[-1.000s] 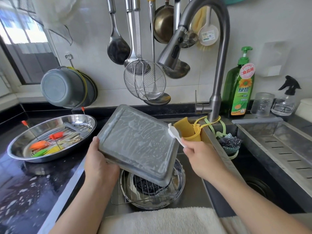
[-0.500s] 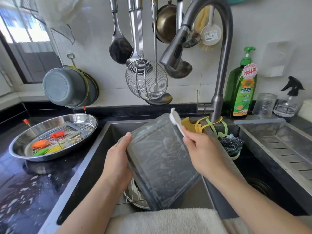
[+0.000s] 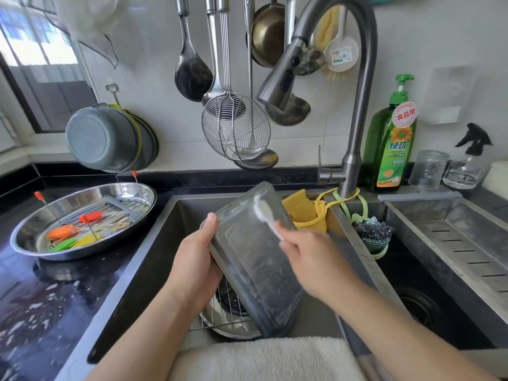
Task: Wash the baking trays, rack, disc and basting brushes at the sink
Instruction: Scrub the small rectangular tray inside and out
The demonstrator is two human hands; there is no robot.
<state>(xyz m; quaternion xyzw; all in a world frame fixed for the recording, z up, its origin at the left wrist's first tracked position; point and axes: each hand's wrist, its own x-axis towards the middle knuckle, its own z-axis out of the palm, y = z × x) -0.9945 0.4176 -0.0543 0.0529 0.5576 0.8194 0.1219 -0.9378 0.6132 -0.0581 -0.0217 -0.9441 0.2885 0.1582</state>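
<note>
A grey rectangular baking tray [image 3: 255, 270], streaked with suds, stands tilted nearly on end over the left sink basin. My left hand [image 3: 195, 259] grips its left edge. My right hand [image 3: 305, 254] holds a white scrub brush [image 3: 265, 213] against the tray's upper right part. Beneath the tray, a wire rack [image 3: 220, 317] lies on a round metal tray [image 3: 233, 329] at the basin bottom. On the left counter a round steel tray [image 3: 132, 193] holds another rack and the orange, green and yellow basting brushes [image 3: 66, 235].
The tap [image 3: 354, 111] arches over the basins, spout head above the tray. A yellow sponge holder [image 3: 308, 215] and scourer [image 3: 372, 232] hang on the divider. Green soap bottle [image 3: 390, 144], jar and spray bottle stand at the back right. Utensils hang on the wall. A towel [image 3: 264, 358] covers the front edge.
My left hand has turned the tray from lying flat-tilted to nearly on end and shifted it right. My right hand brought the brush onto its upper part.
</note>
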